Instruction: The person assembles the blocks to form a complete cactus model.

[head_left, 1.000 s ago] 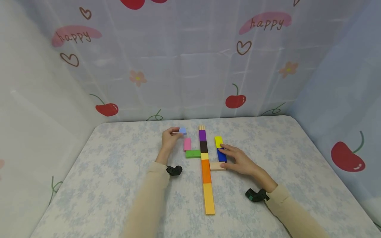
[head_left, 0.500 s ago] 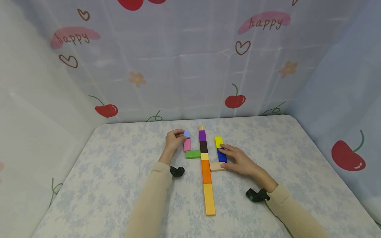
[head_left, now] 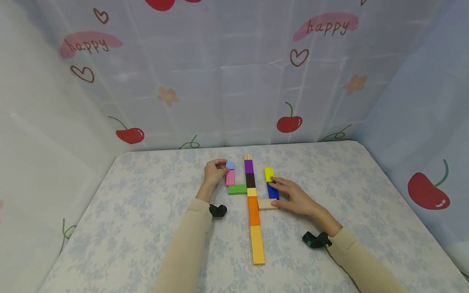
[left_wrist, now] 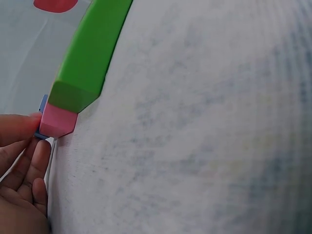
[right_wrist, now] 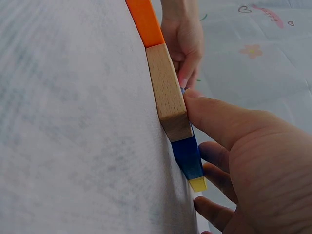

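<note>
My left hand (head_left: pixel 214 172) pinches a small light blue block (head_left: pixel 229 165) between thumb and fingers, at the far end of a pink block (head_left: pixel 230 178). The pink block meets a green block (head_left: pixel 237 189), which reaches to the central row. My right hand (head_left: pixel 296 197) rests over the other branch, its thumb on a bare wooden block (right_wrist: pixel 166 87) and its fingertips at a dark blue block (head_left: pixel 272 191) and a yellow block (head_left: pixel 268 174). In the left wrist view the light blue block (left_wrist: pixel 43 103) is mostly hidden behind the pink one.
The central row runs away from me: a long light orange block (head_left: pixel 257 245), an orange block (head_left: pixel 254 211), a pale yellow block (head_left: pixel 251 192), a dark brown block (head_left: pixel 250 180), a purple block (head_left: pixel 248 166) and thin pale sticks (head_left: pixel 248 156). A patterned curtain (head_left: pixel 234 106) hangs behind the table (head_left: pixel 128 228).
My left hand has moved slightly right and nearer, bringing the light blue block against the pink block's far end. My right hand has stayed in place.
</note>
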`<state>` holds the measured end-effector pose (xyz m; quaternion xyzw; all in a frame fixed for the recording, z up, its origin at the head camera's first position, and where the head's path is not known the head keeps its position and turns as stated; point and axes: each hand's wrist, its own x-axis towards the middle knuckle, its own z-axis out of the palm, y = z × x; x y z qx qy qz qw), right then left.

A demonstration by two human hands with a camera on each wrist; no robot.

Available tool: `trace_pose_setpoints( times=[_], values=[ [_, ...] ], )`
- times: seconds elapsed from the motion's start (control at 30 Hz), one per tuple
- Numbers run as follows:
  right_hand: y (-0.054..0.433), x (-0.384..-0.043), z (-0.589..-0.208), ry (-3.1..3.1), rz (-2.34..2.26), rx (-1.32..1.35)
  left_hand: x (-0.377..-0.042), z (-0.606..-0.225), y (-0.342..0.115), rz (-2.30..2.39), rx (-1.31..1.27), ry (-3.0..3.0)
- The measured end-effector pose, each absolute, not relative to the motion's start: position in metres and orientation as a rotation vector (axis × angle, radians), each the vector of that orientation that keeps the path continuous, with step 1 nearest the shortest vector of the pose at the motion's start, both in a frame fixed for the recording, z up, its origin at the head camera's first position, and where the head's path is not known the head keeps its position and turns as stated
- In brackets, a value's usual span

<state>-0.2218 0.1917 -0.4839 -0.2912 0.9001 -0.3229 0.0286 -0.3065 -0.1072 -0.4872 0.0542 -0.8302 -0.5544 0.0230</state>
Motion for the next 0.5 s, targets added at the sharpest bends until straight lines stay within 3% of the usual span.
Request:
trace_pose_setpoints(
  times=[0.5],
  values=[
    [0.1913,-0.2219,-0.4849,2.781,-0.994,-0.905,-0.3063,-0.4864,-0.1063,-1.684,0.185,-2.626]
  ],
)
